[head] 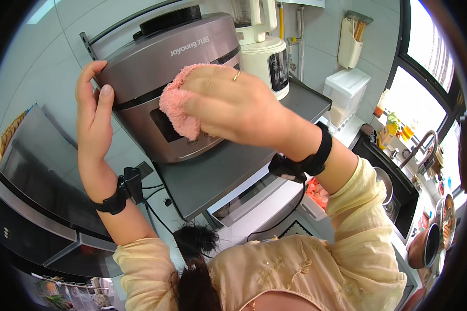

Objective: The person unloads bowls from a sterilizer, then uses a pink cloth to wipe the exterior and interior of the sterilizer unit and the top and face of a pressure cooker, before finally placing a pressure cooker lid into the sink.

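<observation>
A Joyoung electric pressure cooker (140, 74), metallic pinkish-brown with a black lid handle, stands on a dark grey shelf (218, 171). My right hand (233, 101) grips a bunched pink terry cloth (179, 105) against the cooker's front. The cloth and hand cover part of the display panel (163, 124) and the buttons beside it. At the cooker's left side, my left hand (95, 97) rests with its fingertips on the lid's edge, fingers a little apart and holding nothing.
A cream blender (257, 58) stands right of the cooker. Below the shelf sits a white appliance (241, 202) with a dark front. A lidded clear container (344, 93) stands near the black sink (404, 206). Cables run beneath my wrists. A dark, glossy panel (43, 155) is at the left.
</observation>
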Tool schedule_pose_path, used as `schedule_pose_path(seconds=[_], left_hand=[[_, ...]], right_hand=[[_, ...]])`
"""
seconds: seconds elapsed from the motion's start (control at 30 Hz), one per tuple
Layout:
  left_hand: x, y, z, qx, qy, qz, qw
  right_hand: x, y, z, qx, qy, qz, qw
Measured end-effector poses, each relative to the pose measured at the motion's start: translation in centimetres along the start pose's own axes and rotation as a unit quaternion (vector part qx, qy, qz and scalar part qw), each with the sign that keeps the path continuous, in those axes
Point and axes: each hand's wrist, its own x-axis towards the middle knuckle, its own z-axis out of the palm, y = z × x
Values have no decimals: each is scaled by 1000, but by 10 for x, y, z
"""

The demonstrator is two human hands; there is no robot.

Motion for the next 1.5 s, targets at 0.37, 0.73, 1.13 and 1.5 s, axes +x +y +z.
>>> schedule_pose_path(seconds=[0.37, 0.73, 1.13, 1.5], left_hand=[[3, 6, 2, 0, -30, -11, 999], [-4, 3, 6, -51, 5, -20, 998], [1, 2, 4, -51, -20, -35, 998], [1, -2, -1, 6, -1, 13, 1000]], right_hand=[[-70, 54, -42, -59, -22, 311, 948], [-24, 14, -1, -31, 71, 36, 996], [-53, 74, -30, 7, 22, 541, 841], [-41, -5, -3, -96, 13, 277, 956]])
